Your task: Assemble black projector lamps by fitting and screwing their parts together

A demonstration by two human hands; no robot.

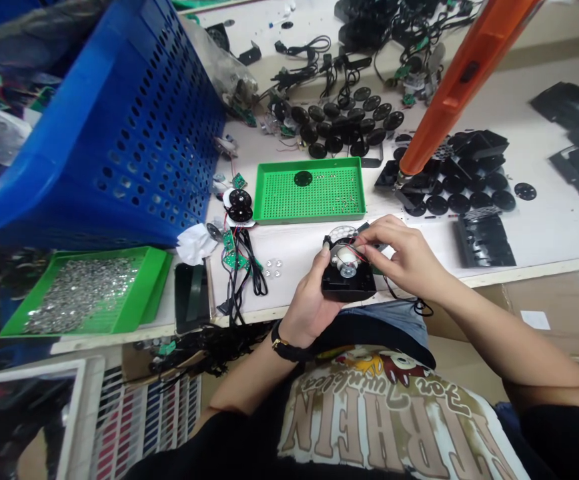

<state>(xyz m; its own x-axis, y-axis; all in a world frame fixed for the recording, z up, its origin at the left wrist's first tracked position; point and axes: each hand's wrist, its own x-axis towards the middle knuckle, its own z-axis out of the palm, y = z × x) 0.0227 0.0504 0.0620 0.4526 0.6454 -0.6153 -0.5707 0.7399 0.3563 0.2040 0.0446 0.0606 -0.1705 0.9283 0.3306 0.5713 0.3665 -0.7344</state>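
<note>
Printed shirt (379, 427) at 6 o'clock, black housing (348, 292) held before it.
The left hand (312, 303) curls around the housing; the right hand (405, 257) pinches thin wires (353, 251) over it. From the housing, a green tray (309, 219) lies at 11 o'clock, a blue basket (169, 127) at 10.

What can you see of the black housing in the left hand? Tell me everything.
The black housing is a plastic-looking box, open side facing up. Inside sit a white part and a clear, lens-like piece, with red and dark wires near them. The left hand holds it by the front edge of the table, thumb at its rim. The right hand has its fingers at the wires; their exact grip is unclear.
</note>
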